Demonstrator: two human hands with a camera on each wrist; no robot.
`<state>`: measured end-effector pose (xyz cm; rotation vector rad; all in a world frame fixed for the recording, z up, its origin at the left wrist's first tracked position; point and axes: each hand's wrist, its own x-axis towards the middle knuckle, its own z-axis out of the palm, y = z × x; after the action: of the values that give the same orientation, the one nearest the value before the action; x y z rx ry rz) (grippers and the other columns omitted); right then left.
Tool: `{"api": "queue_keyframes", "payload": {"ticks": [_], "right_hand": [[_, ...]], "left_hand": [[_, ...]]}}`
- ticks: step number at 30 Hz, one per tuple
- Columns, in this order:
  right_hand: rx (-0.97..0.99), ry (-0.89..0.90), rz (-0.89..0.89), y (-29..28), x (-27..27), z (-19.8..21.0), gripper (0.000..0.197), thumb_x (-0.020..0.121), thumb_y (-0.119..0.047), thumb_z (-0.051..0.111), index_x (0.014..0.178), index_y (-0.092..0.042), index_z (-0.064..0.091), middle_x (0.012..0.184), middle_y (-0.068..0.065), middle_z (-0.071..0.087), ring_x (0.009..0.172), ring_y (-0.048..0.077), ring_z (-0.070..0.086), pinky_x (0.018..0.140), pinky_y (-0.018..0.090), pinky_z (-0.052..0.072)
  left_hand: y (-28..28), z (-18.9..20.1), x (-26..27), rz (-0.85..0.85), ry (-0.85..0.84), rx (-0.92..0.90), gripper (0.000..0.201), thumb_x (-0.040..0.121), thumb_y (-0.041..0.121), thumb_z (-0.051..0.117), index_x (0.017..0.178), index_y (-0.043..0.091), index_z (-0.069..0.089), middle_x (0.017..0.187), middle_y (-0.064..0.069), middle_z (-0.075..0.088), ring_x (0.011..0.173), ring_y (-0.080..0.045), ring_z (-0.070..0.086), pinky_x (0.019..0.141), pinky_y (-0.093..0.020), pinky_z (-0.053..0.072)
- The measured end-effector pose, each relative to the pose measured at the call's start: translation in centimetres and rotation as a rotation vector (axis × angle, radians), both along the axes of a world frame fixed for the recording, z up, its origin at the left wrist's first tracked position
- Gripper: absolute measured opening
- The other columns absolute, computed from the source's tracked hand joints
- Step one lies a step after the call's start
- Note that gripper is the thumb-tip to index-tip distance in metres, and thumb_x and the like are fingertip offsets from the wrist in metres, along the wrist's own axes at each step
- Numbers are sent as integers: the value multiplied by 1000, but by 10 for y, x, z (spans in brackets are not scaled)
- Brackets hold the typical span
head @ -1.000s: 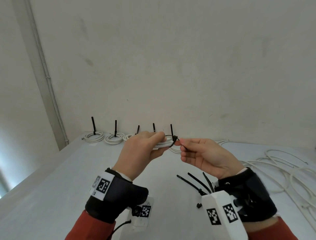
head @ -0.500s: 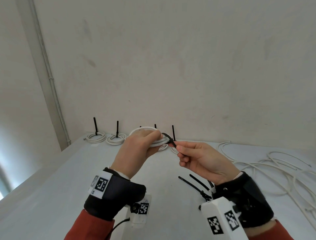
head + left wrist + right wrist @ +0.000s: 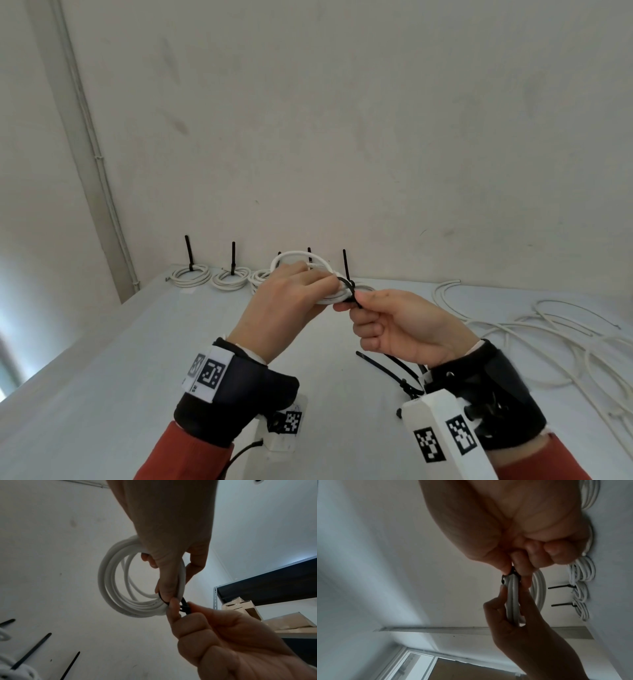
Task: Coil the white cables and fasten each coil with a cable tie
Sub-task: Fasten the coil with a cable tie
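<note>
- Above the white tabletop [image 3: 137, 359], in front of the bare wall, the left grip [image 3: 284, 305] holds the white cable coil [image 3: 109, 584] clear of the surface. Its thumb and fingers are curled round one side of the bundled loops.
- A black cable tie [image 3: 184, 605] is looped round the bundle just past the left fingertips. How tightly it sits cannot be told.
- The right grip [image 3: 404, 325] pinches this tie between thumb and forefinger right beside the coil. Its other fingers are folded into the palm.
- The two grips meet at the tie, fingertips touching or very nearly so.
- Along the far edge of the tabletop, against the wall, a row of tied coils [image 3: 190, 277] lies flat. Each has a black tie tail standing upright.
- Loose white cables [image 3: 548, 329] sprawl in untidy loops over the right side of the tabletop, well apart from the held coil.
- Spare cable ties [image 3: 394, 370] lie on the tabletop below the right wrist, partly hidden by the wrist camera.
</note>
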<state>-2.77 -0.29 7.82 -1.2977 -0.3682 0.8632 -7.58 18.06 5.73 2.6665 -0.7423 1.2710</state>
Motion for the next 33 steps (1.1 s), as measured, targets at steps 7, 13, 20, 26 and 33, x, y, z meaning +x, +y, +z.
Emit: {"api": "queue_keyframes", "payload": {"ticks": [7, 13, 20, 26, 33], "right_hand": [[65, 61, -116, 10, -7, -6, 27, 98, -23, 46, 94, 0, 59, 49, -7, 17, 42, 7, 17, 40, 19, 20], [112, 101, -193, 19, -11, -13, 27, 97, -23, 51, 91, 1, 61, 45, -7, 15, 37, 7, 15, 40, 19, 16], [129, 86, -260, 25, -15, -19, 26, 97, -23, 52, 94, 1, 60, 42, -8, 16, 35, 6, 16, 37, 17, 18], [139, 79, -275, 28, -14, -24, 27, 97, -24, 52, 95, 1, 61, 42, -7, 17, 35, 6, 17, 36, 18, 20], [56, -195, -382, 28, -13, -27, 33, 92, -46, 52, 95, -16, 67, 57, -3, 31, 50, 11, 23, 51, 25, 20]], "left_hand": [[0, 4, -4, 83, -110, 52, 11, 75, 9, 70, 80, 15, 62, 91, 8, 70, 71, -23, 57, 70, -26, 31], [0, 3, -8, 217, -161, 40, 25, 69, 8, 77, 76, 26, 62, 85, 19, 68, 72, -15, 58, 83, -36, 21], [1, 0, -6, 244, -162, 60, 28, 72, 9, 75, 74, 29, 56, 83, 22, 66, 69, -11, 51, 81, -35, 17], [1, -1, -5, 268, -148, 77, 27, 72, 10, 76, 74, 29, 57, 82, 23, 67, 70, -11, 53, 83, -36, 19], [7, 2, -7, 142, -4, -275, 10, 81, 25, 67, 85, 22, 59, 81, 19, 66, 67, -6, 55, 84, -22, 30]]}}
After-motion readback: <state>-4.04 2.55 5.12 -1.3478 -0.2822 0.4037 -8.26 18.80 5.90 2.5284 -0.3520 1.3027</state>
